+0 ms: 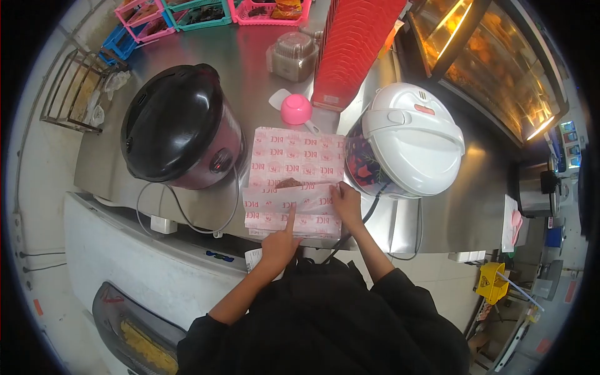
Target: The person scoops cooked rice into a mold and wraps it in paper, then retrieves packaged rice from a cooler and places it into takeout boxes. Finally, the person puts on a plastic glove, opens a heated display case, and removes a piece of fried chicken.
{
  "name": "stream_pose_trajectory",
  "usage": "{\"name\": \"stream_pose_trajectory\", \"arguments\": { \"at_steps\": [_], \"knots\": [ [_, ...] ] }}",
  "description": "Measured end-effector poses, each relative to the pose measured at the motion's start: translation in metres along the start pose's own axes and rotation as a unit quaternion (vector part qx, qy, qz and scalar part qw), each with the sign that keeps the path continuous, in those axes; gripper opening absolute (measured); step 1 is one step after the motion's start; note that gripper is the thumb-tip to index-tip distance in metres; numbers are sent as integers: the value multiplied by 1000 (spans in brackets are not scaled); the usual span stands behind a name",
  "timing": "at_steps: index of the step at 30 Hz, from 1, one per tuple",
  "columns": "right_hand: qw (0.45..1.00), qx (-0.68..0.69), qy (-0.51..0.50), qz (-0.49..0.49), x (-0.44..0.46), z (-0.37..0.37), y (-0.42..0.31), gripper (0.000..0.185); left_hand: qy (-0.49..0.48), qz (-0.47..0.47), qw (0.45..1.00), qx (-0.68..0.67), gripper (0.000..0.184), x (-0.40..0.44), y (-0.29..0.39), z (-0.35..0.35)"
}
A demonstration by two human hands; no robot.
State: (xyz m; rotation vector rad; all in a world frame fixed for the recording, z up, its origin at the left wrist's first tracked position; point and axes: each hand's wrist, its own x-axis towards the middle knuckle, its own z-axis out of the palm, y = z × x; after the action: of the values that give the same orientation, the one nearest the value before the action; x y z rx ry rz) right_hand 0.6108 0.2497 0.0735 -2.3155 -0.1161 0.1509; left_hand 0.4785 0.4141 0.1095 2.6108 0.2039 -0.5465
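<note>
On my feed the wrapping looks partway along to me. The printed paper (297, 147) lies flat on the tabletop (481, 222), just left of the white cooker (412, 140), and a near flap (265, 203) is turned up across its lower half. A brown piece (289, 183), too small for me to identify, pokes out at the flap's upper edge, left of the cooker, so I judge the first fold made but the covering unfinished; the far part of the paper lies unfolded and the piece is not enclosed.

My right hand (347, 205) is just below and left of the cooker, forearm angled up from the wearer's body, fingers curled in around the flap's right edge; it appears to pinch the paper, with little gap between thumb and fingers. My left hand (278, 251) sits farther left of the cooker and nearer the body, its index finger straight out onto the flap and the other fingers bent under. Whether its thumb has hold of the paper's near edge, I cannot tell.
</note>
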Motion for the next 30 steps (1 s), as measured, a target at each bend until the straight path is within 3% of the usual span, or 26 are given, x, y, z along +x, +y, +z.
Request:
{"name": "stream_pose_trajectory", "arguments": {
  "at_steps": [7, 9, 10, 12, 14, 17, 24, 26, 30],
  "knots": [
    [996, -80, -42, 18, -3, -14, -24, 15, 44, -20, 998, -43, 90, 3, 0, 4],
    [985, -121, 57, -107, -5, -11, -33, 17, 47, -20, 997, -63, 89, 3, 1, 4],
    [985, -121, 56, -110, -1, -9, -38, 17, 47, -20, 996, -66, 87, 4, 2, 5],
    [961, -116, 27, -250, 18, -1, -50, 30, 48, -22, 996, -69, 85, 6, 2, 6],
    [952, -135, -68, -265, 48, 13, -56, 36, 68, -19, 995, -76, 82, 9, -1, 7],
    [934, -200, -69, -289, 88, 41, -60, 44, 78, -23, 992, -96, 81, 10, 0, 5],
    [915, -296, -141, -234, 116, 60, -65, 61, 91, -38, 988, -123, 80, 10, 5, -2],
    [912, -298, -217, -181, 126, 60, -72, 49, 82, -50, 987, -131, 81, 11, 5, -3],
    [904, -243, -285, -206, 138, 54, -72, 39, 107, -36, 984, -140, 81, 15, 2, 1]
  ]
}}
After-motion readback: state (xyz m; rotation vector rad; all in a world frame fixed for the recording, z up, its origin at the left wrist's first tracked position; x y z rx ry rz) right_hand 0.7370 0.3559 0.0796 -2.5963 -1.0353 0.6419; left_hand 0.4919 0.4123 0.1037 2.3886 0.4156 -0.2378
